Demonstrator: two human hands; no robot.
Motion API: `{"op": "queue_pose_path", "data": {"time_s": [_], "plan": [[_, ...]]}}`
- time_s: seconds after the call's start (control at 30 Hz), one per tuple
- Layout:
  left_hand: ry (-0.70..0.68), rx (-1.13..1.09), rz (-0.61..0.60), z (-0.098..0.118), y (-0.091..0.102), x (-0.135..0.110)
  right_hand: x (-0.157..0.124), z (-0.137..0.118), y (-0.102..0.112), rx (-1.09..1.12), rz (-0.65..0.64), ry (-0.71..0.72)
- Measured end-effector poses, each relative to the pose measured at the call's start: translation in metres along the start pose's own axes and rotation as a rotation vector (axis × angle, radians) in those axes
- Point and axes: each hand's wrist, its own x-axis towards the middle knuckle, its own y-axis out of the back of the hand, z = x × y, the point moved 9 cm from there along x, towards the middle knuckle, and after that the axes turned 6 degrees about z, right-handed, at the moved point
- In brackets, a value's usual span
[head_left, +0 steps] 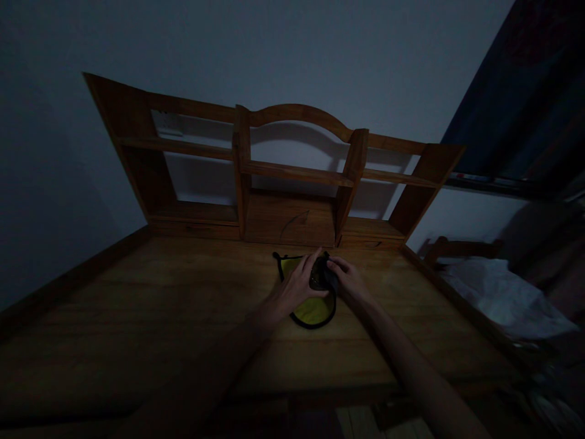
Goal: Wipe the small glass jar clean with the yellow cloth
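Note:
A small yellow cloth pouch (307, 310) with a black edge and drawstring lies on the wooden desk (183, 305), near the back middle. My left hand (295, 286) rests on its top with fingers curled over a small dark object (319, 277). From the right, my right hand (345, 277) pinches the same dark object. The scene is very dim, so the dark object cannot be made out further.
A wooden hutch (292, 177) with open shelves stands at the desk's back against a pale wall. A wall socket (168, 125) shows through its upper left opening. To the right of the desk, a chair with crumpled white cloth (500, 296) sits below a dark curtain (525, 91).

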Motion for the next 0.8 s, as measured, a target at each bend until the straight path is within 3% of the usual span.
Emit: {"op": "queue_pose_path", "data": {"time_s": [0.23,0.33,0.67,0.8], "plan": [[-0.064,-0.032,-0.040,0.010,0.000,0.000,-0.005,-0.005,-0.004,0.032,-0.010,-0.009],[-0.106,-0.013,-0.048,0.013,-0.002,0.000,-0.009,-0.017,-0.007,0.022,-0.037,0.063],[-0.059,0.060,-0.030,0.009,0.002,-0.001,-0.019,-0.040,-0.013,-0.188,-0.036,0.215],[-0.024,0.111,-0.044,0.003,0.001,-0.002,-0.026,-0.056,-0.014,-0.413,-0.047,0.339]]}}
